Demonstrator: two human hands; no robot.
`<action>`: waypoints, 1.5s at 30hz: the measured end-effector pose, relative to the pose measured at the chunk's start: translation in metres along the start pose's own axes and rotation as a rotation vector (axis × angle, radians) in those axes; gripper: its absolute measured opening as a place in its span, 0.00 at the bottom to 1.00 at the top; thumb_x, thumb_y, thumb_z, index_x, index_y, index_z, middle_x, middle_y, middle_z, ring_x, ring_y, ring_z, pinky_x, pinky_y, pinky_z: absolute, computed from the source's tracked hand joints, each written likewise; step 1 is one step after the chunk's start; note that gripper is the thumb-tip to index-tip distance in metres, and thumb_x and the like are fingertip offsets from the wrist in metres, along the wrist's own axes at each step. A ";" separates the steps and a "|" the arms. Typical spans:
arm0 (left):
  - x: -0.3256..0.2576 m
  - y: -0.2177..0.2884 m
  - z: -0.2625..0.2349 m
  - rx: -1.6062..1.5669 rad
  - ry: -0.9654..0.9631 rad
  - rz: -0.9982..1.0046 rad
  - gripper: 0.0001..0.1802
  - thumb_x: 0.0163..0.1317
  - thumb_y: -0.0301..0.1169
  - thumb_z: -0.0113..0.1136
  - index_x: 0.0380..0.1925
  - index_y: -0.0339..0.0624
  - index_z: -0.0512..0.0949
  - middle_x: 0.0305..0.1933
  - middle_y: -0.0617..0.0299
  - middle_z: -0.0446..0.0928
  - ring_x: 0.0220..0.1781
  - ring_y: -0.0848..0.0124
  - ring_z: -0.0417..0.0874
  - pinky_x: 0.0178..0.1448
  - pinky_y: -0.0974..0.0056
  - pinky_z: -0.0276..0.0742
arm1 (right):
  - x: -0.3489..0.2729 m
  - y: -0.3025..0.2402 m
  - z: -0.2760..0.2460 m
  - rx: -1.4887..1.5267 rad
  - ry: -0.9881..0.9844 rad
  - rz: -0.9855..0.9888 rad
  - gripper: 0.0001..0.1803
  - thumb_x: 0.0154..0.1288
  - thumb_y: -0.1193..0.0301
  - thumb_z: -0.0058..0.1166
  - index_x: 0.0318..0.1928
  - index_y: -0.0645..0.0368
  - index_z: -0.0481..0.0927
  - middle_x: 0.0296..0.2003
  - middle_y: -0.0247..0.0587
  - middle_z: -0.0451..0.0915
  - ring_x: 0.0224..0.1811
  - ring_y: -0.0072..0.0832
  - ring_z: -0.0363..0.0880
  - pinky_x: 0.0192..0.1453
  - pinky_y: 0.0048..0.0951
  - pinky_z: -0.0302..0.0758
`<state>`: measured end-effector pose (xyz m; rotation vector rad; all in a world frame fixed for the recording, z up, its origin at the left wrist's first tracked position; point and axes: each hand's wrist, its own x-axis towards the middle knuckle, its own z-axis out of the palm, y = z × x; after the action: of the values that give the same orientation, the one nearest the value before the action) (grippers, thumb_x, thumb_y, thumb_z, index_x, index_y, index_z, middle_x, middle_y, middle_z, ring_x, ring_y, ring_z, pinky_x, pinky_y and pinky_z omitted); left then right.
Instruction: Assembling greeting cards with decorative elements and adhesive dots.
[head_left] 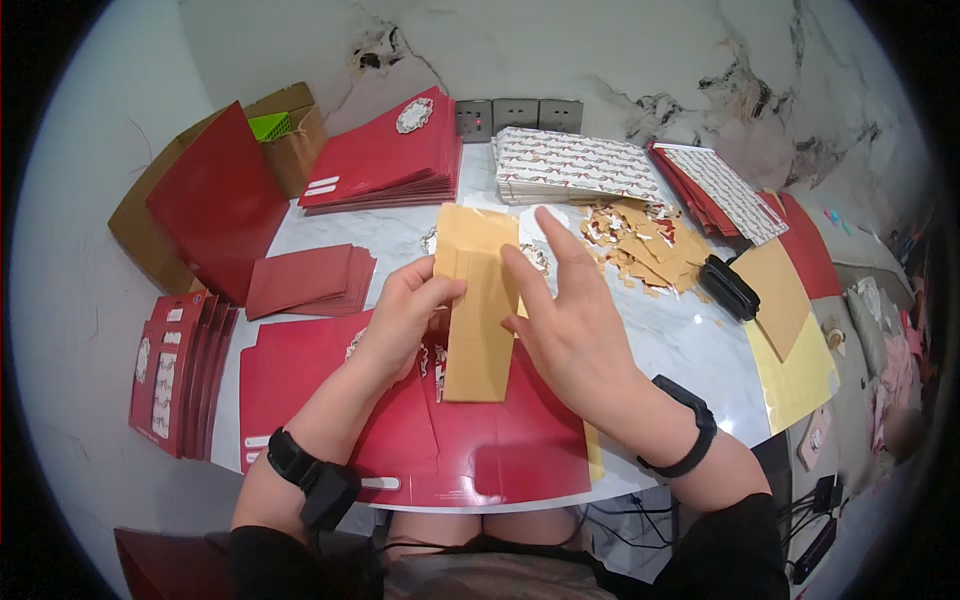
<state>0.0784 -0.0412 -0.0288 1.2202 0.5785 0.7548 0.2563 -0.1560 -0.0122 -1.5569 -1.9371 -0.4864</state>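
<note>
A long folded tan paper piece [478,330] stands over the middle of the table, with creases across its upper part. My left hand [408,310] pinches its left edge between thumb and fingers. Beside its right edge is my right hand [570,310], fingers spread and the index finger raised; one or two fingertips seem to meet the paper. Beneath both hands lie large red folded card sheets [480,460], with white ornate labels partly hidden by my left hand.
Behind stand a stack of red cards [380,160] and a pile of patterned white sheets [570,165]. Tan paper scraps [650,245] lie to the right, near a black stapler [729,287]. Small red cards [310,280] and red folders [175,375] sit at left.
</note>
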 end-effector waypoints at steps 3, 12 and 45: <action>0.003 -0.004 -0.002 -0.039 0.111 0.020 0.11 0.68 0.29 0.55 0.47 0.36 0.79 0.38 0.63 0.83 0.37 0.78 0.84 0.40 0.71 0.81 | 0.006 0.005 0.013 0.111 0.062 -0.111 0.35 0.54 0.72 0.68 0.64 0.62 0.72 0.70 0.60 0.63 0.70 0.52 0.68 0.68 0.46 0.72; 0.003 -0.015 -0.004 -0.101 0.072 0.026 0.13 0.66 0.27 0.59 0.49 0.35 0.79 0.41 0.62 0.83 0.38 0.78 0.84 0.41 0.72 0.80 | 0.023 0.099 0.003 -0.203 0.069 -0.608 0.24 0.58 0.74 0.57 0.58 0.57 0.79 0.50 0.41 0.79 0.51 0.37 0.80 0.60 0.40 0.77; -0.003 -0.003 0.000 -0.250 -0.065 -0.016 0.31 0.61 0.18 0.70 0.55 0.42 0.59 0.44 0.46 0.83 0.44 0.63 0.89 0.47 0.59 0.89 | 0.004 0.012 0.005 0.520 -0.153 -0.094 0.33 0.72 0.73 0.53 0.76 0.58 0.63 0.72 0.56 0.66 0.79 0.55 0.56 0.81 0.48 0.54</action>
<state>0.0773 -0.0442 -0.0316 1.0037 0.4256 0.7475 0.2657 -0.1468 -0.0147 -1.1959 -2.0444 0.1062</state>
